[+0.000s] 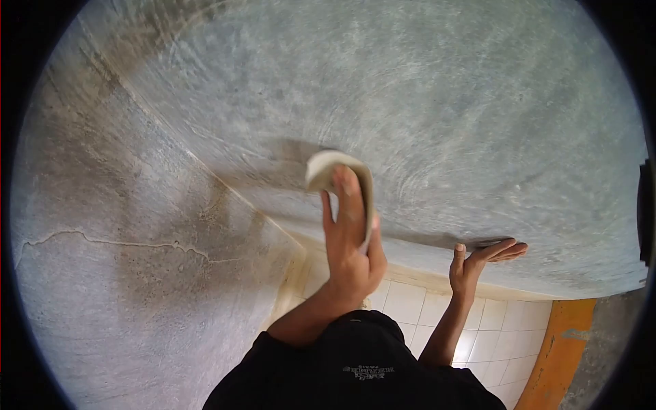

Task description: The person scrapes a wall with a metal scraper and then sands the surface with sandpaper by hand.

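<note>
A pale, curled sheet of sandpaper (323, 166) is pressed to the grey wall (437, 123), slightly blurred. My left hand (350, 253) grips it, fingers spread over its inner face and the thumb at its right edge. The face turned to the wall is hidden. Farther right and lower, my right hand (478, 262) rests against the same wall with fingers stretched out and thumb raised. It holds nothing. Faint swirling scratch marks cover the wall around both hands.
A second grey wall (137, 205) with a long crack meets the first at a corner on the left. White floor tiles (424, 307) lie below. An orange-painted strip (557, 355) stands at the lower right, and a dark object (645, 212) is at the right edge.
</note>
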Action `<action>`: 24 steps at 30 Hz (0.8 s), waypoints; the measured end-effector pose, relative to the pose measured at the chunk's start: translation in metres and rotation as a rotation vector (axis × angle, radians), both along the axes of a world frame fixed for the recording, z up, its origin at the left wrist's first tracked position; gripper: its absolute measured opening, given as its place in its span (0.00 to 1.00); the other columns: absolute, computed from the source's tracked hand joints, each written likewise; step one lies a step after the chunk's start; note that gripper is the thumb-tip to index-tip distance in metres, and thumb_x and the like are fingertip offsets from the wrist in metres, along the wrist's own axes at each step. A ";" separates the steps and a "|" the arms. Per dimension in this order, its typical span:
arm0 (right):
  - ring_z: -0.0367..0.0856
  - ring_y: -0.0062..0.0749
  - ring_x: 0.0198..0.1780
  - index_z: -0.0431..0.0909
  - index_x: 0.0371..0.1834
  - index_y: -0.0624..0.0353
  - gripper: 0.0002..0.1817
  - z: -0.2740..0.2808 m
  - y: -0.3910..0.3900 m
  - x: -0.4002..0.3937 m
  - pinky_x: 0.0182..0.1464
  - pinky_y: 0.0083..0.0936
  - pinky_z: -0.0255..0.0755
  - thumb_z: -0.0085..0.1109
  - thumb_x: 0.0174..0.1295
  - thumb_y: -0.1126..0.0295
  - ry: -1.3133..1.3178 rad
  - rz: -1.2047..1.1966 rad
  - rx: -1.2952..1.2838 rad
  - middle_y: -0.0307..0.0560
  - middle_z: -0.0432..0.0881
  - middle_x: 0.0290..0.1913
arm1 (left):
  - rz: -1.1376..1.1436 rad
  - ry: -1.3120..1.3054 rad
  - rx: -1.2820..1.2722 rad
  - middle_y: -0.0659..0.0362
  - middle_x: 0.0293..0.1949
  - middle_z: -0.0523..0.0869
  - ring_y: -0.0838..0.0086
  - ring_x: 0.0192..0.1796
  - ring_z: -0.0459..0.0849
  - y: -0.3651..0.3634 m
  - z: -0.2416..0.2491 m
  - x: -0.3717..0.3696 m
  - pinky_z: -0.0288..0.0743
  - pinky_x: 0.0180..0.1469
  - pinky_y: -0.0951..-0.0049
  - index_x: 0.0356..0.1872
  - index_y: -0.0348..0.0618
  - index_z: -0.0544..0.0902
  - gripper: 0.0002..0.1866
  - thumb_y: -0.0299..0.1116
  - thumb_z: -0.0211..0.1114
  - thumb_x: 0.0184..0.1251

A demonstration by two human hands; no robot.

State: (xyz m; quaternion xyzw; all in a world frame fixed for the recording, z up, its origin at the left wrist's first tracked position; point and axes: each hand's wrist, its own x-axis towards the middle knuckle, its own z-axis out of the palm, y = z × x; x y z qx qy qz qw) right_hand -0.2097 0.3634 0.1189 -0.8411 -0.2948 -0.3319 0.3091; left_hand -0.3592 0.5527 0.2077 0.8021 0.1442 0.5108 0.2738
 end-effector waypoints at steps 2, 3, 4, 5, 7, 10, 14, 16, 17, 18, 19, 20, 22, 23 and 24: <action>0.05 0.58 0.74 0.18 0.75 0.60 0.56 0.001 0.000 0.000 0.68 0.62 0.06 0.47 0.66 0.39 -0.001 0.006 0.003 0.61 0.10 0.74 | 0.061 -0.032 0.004 0.35 0.73 0.53 0.45 0.76 0.50 0.020 0.014 -0.003 0.38 0.73 0.42 0.72 0.23 0.50 0.29 0.29 0.44 0.76; 0.05 0.58 0.74 0.18 0.75 0.60 0.56 0.001 0.000 0.000 0.68 0.62 0.07 0.47 0.66 0.39 0.005 0.009 0.009 0.61 0.10 0.74 | 0.063 -0.063 -0.054 0.35 0.73 0.53 0.45 0.76 0.50 0.023 0.018 -0.004 0.38 0.73 0.41 0.72 0.23 0.50 0.29 0.30 0.44 0.76; 0.05 0.57 0.74 0.18 0.75 0.60 0.56 0.000 0.001 0.000 0.68 0.62 0.07 0.47 0.66 0.40 0.010 0.014 0.020 0.61 0.10 0.74 | 0.065 -0.095 -0.106 0.35 0.73 0.52 0.46 0.76 0.50 0.027 0.023 -0.005 0.37 0.73 0.41 0.72 0.23 0.50 0.29 0.30 0.44 0.76; 0.05 0.57 0.74 0.18 0.75 0.60 0.55 0.000 0.001 0.001 0.68 0.62 0.07 0.46 0.66 0.39 0.010 0.012 0.017 0.61 0.10 0.74 | 0.067 -0.129 -0.154 0.36 0.73 0.52 0.46 0.76 0.50 0.031 0.026 -0.005 0.37 0.72 0.40 0.72 0.23 0.49 0.29 0.31 0.43 0.77; 0.05 0.57 0.74 0.18 0.75 0.60 0.55 0.001 0.001 -0.001 0.68 0.62 0.07 0.45 0.66 0.39 0.009 0.007 0.011 0.61 0.10 0.75 | 0.057 -0.075 -0.055 0.34 0.73 0.53 0.44 0.76 0.51 0.022 0.013 -0.002 0.37 0.72 0.38 0.72 0.23 0.49 0.30 0.30 0.44 0.76; 0.05 0.56 0.74 0.18 0.75 0.60 0.55 0.002 0.002 -0.002 0.68 0.61 0.07 0.44 0.66 0.38 0.000 -0.003 0.004 0.61 0.11 0.75 | -0.020 -0.006 -0.028 0.33 0.72 0.54 0.41 0.75 0.52 -0.002 -0.007 0.000 0.38 0.71 0.37 0.72 0.25 0.49 0.31 0.29 0.46 0.74; 0.06 0.56 0.74 0.18 0.75 0.60 0.54 0.004 0.005 -0.004 0.68 0.61 0.07 0.43 0.67 0.38 -0.009 -0.001 0.021 0.60 0.11 0.75 | 0.057 -0.118 0.014 0.34 0.72 0.54 0.41 0.75 0.53 0.024 0.012 0.000 0.40 0.72 0.39 0.72 0.24 0.50 0.30 0.29 0.46 0.75; 0.06 0.55 0.75 0.19 0.75 0.60 0.54 0.006 0.007 -0.006 0.68 0.61 0.07 0.42 0.67 0.38 -0.005 0.010 0.031 0.59 0.11 0.75 | 0.090 -0.192 0.034 0.34 0.72 0.55 0.42 0.75 0.53 0.048 0.035 -0.001 0.42 0.72 0.41 0.71 0.23 0.52 0.29 0.30 0.45 0.76; 0.06 0.55 0.75 0.19 0.75 0.59 0.53 0.006 0.008 -0.006 0.68 0.61 0.07 0.42 0.67 0.38 -0.012 0.010 0.029 0.59 0.11 0.75 | 0.105 -0.230 0.047 0.35 0.72 0.56 0.43 0.75 0.54 0.056 0.043 -0.003 0.44 0.72 0.42 0.71 0.22 0.52 0.28 0.30 0.44 0.76; 0.06 0.55 0.75 0.19 0.75 0.59 0.53 0.006 0.007 -0.005 0.68 0.62 0.07 0.42 0.68 0.38 -0.021 0.004 0.022 0.59 0.11 0.75 | 0.117 -0.230 0.064 0.35 0.72 0.57 0.44 0.74 0.54 0.060 0.047 -0.005 0.47 0.72 0.44 0.70 0.22 0.54 0.27 0.30 0.42 0.77; 0.06 0.55 0.75 0.19 0.75 0.59 0.53 0.006 0.007 -0.004 0.68 0.62 0.07 0.41 0.68 0.38 -0.030 -0.002 0.016 0.59 0.11 0.75 | 0.101 -0.231 0.050 0.35 0.71 0.57 0.43 0.74 0.55 0.057 0.046 -0.005 0.47 0.72 0.45 0.70 0.22 0.54 0.27 0.30 0.42 0.77; 0.06 0.54 0.75 0.19 0.75 0.59 0.53 0.005 0.005 -0.002 0.69 0.62 0.07 0.41 0.68 0.38 -0.041 -0.014 0.003 0.59 0.11 0.75 | 0.084 -0.232 0.035 0.35 0.71 0.57 0.43 0.74 0.55 0.052 0.043 -0.004 0.47 0.72 0.45 0.70 0.21 0.54 0.27 0.30 0.42 0.77; 0.06 0.54 0.75 0.20 0.75 0.59 0.52 0.003 0.005 -0.002 0.69 0.62 0.07 0.41 0.68 0.38 -0.038 -0.015 0.009 0.59 0.11 0.75 | 0.050 -0.229 0.018 0.34 0.71 0.57 0.43 0.74 0.55 0.043 0.033 -0.003 0.48 0.73 0.46 0.69 0.21 0.54 0.27 0.29 0.43 0.77; 0.06 0.54 0.75 0.20 0.75 0.59 0.52 0.003 0.007 -0.004 0.69 0.62 0.07 0.41 0.68 0.38 -0.028 -0.004 0.027 0.59 0.11 0.75 | 0.034 -0.229 0.017 0.34 0.71 0.57 0.43 0.74 0.55 0.040 0.026 -0.001 0.48 0.73 0.46 0.69 0.20 0.54 0.26 0.29 0.43 0.77; 0.06 0.54 0.75 0.20 0.75 0.59 0.52 0.003 0.007 -0.003 0.69 0.62 0.07 0.41 0.68 0.38 -0.028 0.000 0.031 0.59 0.11 0.75 | 0.019 -0.229 0.014 0.34 0.71 0.58 0.43 0.74 0.55 0.038 0.022 0.000 0.48 0.73 0.47 0.69 0.20 0.54 0.26 0.29 0.43 0.77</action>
